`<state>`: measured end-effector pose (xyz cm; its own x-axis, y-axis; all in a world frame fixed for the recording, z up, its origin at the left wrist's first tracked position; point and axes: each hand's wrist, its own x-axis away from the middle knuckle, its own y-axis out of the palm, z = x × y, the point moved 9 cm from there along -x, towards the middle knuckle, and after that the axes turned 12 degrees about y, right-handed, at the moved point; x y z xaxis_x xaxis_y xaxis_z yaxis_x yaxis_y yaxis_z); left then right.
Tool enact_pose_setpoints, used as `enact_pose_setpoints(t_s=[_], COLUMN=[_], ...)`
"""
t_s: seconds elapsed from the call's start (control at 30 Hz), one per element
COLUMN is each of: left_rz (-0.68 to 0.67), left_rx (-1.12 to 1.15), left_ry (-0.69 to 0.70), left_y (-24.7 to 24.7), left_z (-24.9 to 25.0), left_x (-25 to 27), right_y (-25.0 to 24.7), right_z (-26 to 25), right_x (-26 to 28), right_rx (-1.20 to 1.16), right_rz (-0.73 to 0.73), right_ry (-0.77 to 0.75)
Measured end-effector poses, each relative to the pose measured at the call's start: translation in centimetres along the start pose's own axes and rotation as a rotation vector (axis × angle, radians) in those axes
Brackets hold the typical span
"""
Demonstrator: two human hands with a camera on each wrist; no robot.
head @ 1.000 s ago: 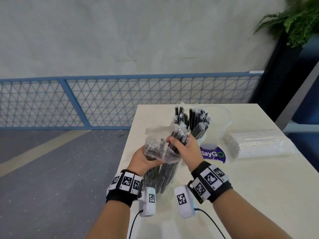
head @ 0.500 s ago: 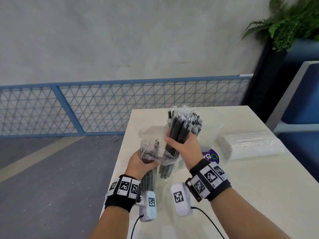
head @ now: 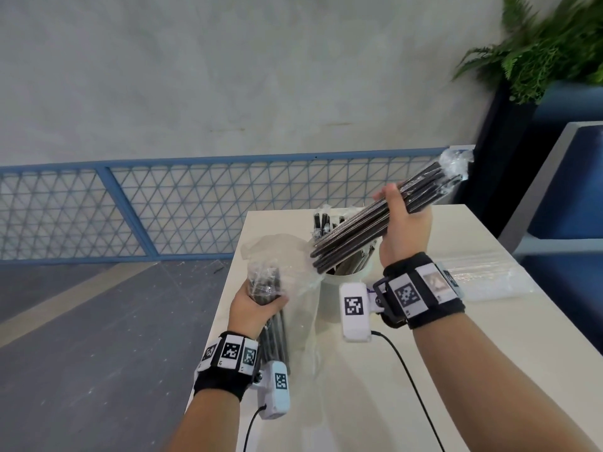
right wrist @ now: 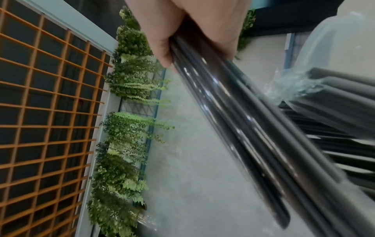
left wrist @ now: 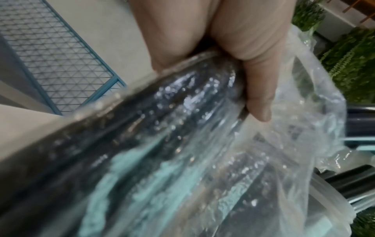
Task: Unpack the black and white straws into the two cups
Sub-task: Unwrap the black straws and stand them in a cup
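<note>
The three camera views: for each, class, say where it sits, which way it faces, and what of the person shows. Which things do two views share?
Head: worn high, looks down over table, both forearms.
Left wrist: looks along left hand at bagged black straws.
Right wrist: looks along right hand at loose black straws.
Shared: each bundle also shows from the head.

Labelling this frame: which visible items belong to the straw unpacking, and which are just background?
Job:
- right hand gripping black straws
- left hand gripping plastic bag of black straws
- cup with straws in it
- white straw pack

Background:
- table
- blue fence
- plant
</note>
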<state>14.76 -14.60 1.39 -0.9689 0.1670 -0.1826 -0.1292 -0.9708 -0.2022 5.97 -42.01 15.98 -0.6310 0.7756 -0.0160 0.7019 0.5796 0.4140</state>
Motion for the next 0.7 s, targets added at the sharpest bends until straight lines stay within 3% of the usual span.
enact_pose_setpoints(t_s=[0.13,0.33,0.4,0.53,0.7], left_rz=[0.078,0.022,0.007,-0.022,-0.049], left_rx=[-0.008,0.027,0.041,0.071,0.112], left_ry=[-0.018,0.018,0.021,0.047,0.059], left_y=[-1.2,-0.3,0.0,0.4,0.9], left_z=[-0.8,-0.6,-0.5,-0.1,-0.5], left_x=[-0.2,-0.5,-0.6,-0.5,-0.5], right_y=[-0.3,1.9,2.1,2.8,5.7], right_z=[-1.2,3.9,5.2,3.4,4.6], right_x=[0.0,0.3,0.6,0.9,0.5], right_rx=[0.051,0.452,0.486,0.370,0.716], right_rz=[0.079,-0.037,-0.067,-0.095,-0.231], right_ry=[-0.094,-0.012,-0.007,-0.161,-0.239])
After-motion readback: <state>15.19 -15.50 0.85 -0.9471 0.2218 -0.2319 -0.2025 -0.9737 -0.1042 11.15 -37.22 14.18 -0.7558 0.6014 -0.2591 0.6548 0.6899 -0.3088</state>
